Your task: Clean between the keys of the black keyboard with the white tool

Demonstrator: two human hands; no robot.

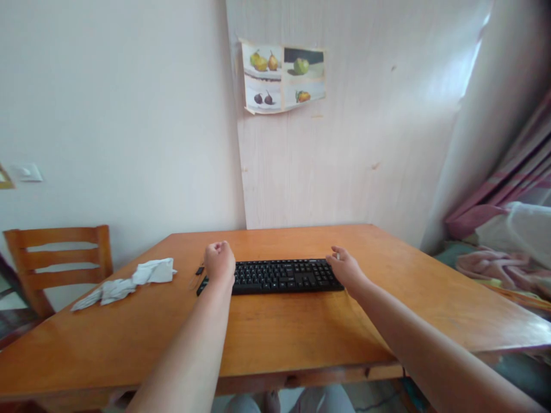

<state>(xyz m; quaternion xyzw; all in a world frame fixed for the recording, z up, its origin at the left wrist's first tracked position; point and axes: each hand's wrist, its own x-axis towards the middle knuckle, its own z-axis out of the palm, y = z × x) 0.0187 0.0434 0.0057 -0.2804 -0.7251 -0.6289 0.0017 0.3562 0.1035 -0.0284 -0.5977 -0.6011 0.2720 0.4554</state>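
A black keyboard (284, 276) lies flat across the middle of the wooden table (275, 332). My left hand (219, 263) is closed in a fist above its left end and covers part of the keys; whatever it may hold is hidden. At the keyboard's right end is my right hand (344, 268), its fingers curled in towards the thumb. A tiny pale spot shows between those fingers, too small to name. Left of my left hand rests a small black piece (200, 270) with thin strands near it.
Crumpled white gloves or cloth (129, 281) lie on the table's left side. A wooden chair (64, 252) stands beyond the left edge. Behind the table is a pale panel with a sheet of fruit pictures (284, 77). Heaped fabric (495, 264) is at the right.
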